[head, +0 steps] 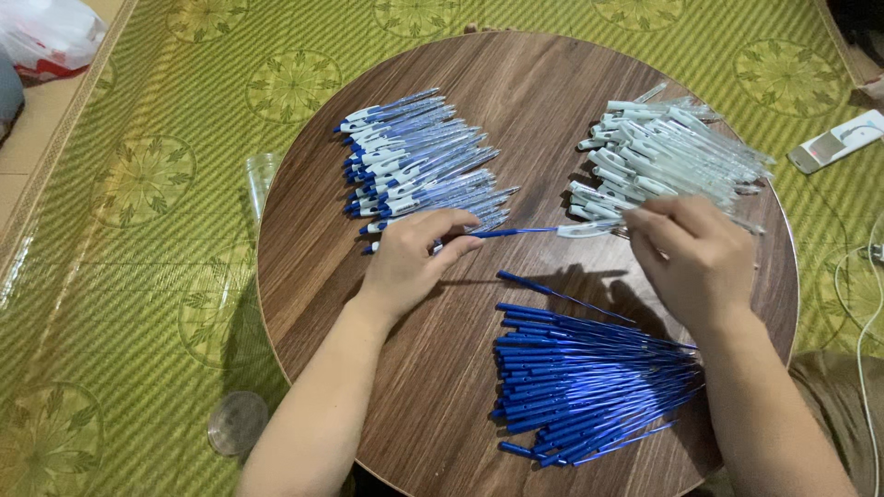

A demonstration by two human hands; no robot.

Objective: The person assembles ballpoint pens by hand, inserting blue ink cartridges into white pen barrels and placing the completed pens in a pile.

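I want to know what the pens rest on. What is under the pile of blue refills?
Under the pile of blue refills is the round wooden table. Its brown grain shows all around the pile; the wood directly beneath is covered.

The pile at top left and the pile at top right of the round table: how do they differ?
The top-left pile holds white pens with blue tips and clips, laid in a fairly even row; the top-right pile holds white and clear shells with no blue, heaped more loosely. The left hand rests against the top-left pile, while the right hand is at the edge of the top-right pile. Both lie on the round wooden table, slanting the same way.
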